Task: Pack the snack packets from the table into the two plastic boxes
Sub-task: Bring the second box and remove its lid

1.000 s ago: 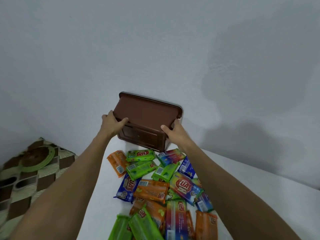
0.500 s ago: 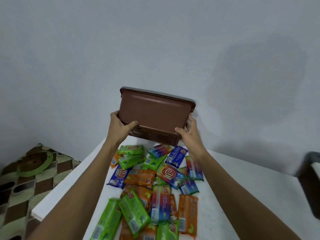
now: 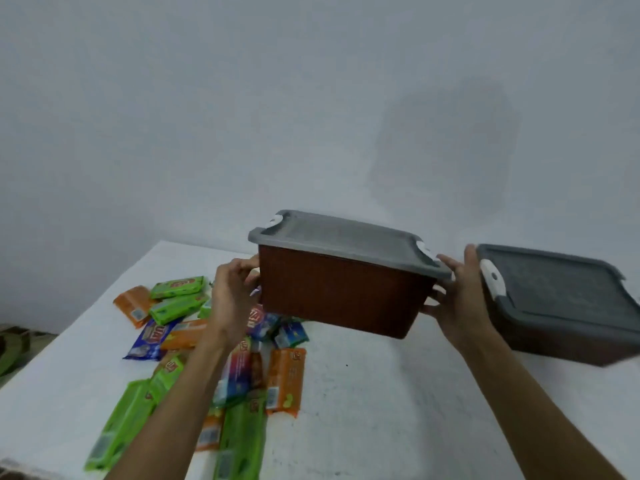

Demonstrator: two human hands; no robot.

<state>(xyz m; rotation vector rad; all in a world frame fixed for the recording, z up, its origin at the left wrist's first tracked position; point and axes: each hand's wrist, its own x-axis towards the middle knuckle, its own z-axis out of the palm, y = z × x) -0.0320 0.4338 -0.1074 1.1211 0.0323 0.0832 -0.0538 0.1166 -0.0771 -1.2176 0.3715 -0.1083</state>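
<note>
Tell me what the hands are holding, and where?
The brown box: the left hand grips its left end, the right hand its right end.

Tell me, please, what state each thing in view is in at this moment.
Brown box, upright, closed with a grey lid, held between both hands.
Second box, closed too, resting on the table at the right.
Snack packets, loose in a heap on the table, not yet packed.
Left hand, grips the held box's left end.
Right hand, holds its right end.
</note>
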